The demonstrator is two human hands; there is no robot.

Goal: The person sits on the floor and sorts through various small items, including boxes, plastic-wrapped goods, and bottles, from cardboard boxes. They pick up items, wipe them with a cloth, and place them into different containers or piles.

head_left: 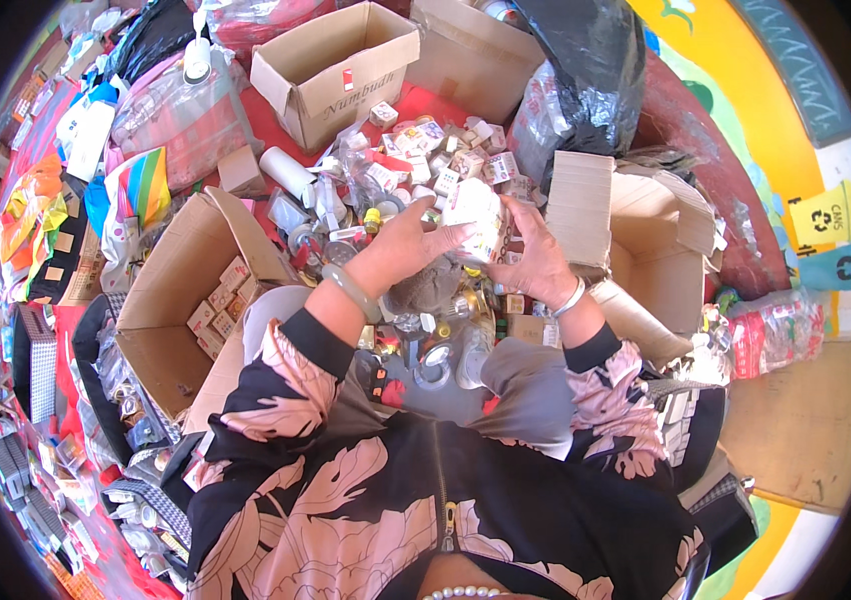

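A white package [475,215] with coloured print is held up between both hands; glare keeps me from telling whether it is a box or a tub. My left hand [407,248] grips its left side, the thumb lying against the front. My right hand [543,262] has fingers and thumb closed round the right side. Behind and below the hands spreads a heap of small printed boxes [445,150]. Near my left fingers lies a small yellow-capped bottle [373,217], beside clear plastic pieces and a white cylinder [288,172].
Open cardboard boxes stand at the left [160,330], the back [335,75] and the right [660,235]; the left one contains small cartons. A black plastic bag [590,70] sits at the back right. Clear-wrapped bundles [180,125] and several bins [110,370] crowd the left.
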